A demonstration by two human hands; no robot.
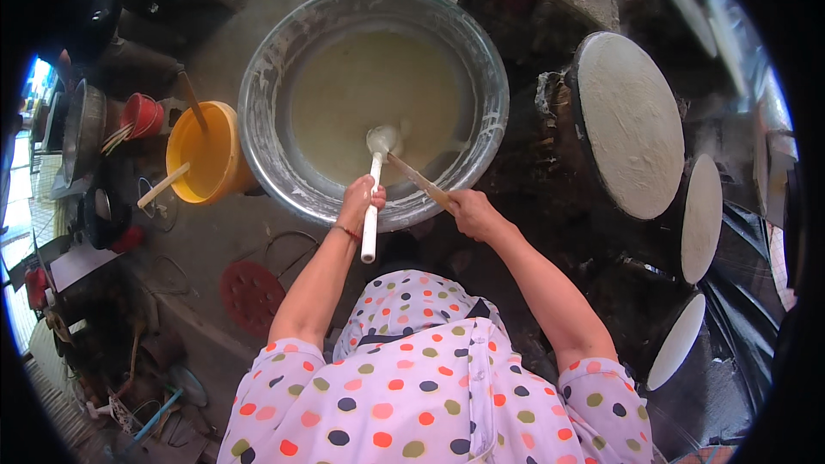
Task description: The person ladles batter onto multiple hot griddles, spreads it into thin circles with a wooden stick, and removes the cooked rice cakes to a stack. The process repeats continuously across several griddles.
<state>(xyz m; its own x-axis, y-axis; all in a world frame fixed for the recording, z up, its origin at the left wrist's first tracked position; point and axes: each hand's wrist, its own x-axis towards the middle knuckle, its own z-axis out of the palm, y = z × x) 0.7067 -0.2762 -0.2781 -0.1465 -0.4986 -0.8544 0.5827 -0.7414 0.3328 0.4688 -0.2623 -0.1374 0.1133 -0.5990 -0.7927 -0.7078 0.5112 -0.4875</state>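
Observation:
In front of me stands a wide metal basin (260, 77) with pale, creamy batter (369, 77) in it. My left hand (363, 203) is closed round the white handle of a ladle (384, 139), whose batter-coated bowl is over the batter. From the right, my right hand (475, 213) grips a flat wooden spatula (427, 188) by its near end. The spatula's far tip meets the ladle just below its bowl. Whether the ladle's bowl touches the batter, I cannot tell.
Left of the basin is a yellow bucket (234, 155) with wooden handles sticking out. On the right, a large round griddle (630, 125) is covered with pale batter, and smaller pale rounds (702, 216) lie beyond it. A red perforated stool (251, 296) stands at lower left.

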